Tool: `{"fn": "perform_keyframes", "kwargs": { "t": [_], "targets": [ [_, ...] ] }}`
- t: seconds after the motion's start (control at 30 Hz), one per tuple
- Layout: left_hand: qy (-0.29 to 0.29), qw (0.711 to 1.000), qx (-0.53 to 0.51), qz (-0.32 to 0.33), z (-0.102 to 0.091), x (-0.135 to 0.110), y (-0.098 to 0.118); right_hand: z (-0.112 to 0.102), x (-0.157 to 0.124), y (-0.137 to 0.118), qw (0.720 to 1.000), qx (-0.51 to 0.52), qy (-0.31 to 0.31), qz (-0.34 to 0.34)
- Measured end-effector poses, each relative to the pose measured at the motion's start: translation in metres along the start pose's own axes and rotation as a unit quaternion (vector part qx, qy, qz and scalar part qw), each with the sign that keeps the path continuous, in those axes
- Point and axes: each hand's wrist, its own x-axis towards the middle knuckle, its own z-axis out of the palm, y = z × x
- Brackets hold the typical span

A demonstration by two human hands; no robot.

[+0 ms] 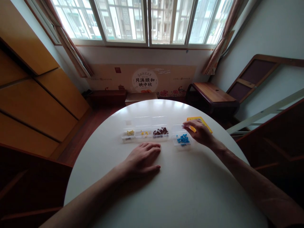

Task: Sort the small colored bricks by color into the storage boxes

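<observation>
My left hand point(142, 158) lies flat on the white round table point(166, 196), fingers stretched out, holding nothing, just in front of a row of clear boxes. My right hand point(199, 132) grips the right side of a clear box with small blue pieces point(181, 139), thumb and fingers closed on its edge. To the left stand joined clear boxes: one with brown pieces point(160, 131), one with a few yellow pieces point(143, 133), one with pale yellow pieces point(129, 133). Their lids stand open behind them.
A yellow flat box point(201, 122) lies behind my right hand. Beyond the table are a wooden side table point(211, 92), a folded frame against the right wall, wooden cabinets point(35, 95) on the left, and a wide window.
</observation>
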Motion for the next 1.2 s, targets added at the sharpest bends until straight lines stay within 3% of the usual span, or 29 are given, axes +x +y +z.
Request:
{"fn": "perform_keyframes", "kwargs": {
  "t": [0.2,0.47,0.67,0.83,1.03,1.2],
  "targets": [
    [0.026,0.999,0.006,-0.039,0.006,0.001,0.001,-0.003,-0.022,-0.038,0.999,0.035,-0.001,-0.021],
    [0.048,0.995,-0.001,-0.082,0.009,0.018,0.005,0.02,-0.012,-0.077,0.995,0.052,0.01,-0.083],
    [0.087,0.993,-0.025,-0.071,0.013,0.033,-0.001,0.027,-0.012,-0.08,0.992,0.063,0.021,-0.11],
    [0.099,0.992,-0.037,-0.063,0.015,0.031,-0.006,0.018,-0.016,-0.08,0.984,0.063,-0.043,-0.159],
    [0.088,0.993,-0.044,-0.057,0.012,0.029,-0.006,0.019,-0.018,-0.079,0.977,0.142,-0.107,-0.115],
    [0.085,0.994,-0.052,-0.045,0.007,0.03,-0.001,0.025,-0.022,-0.079,0.974,0.156,-0.121,-0.109]
  ]
}}
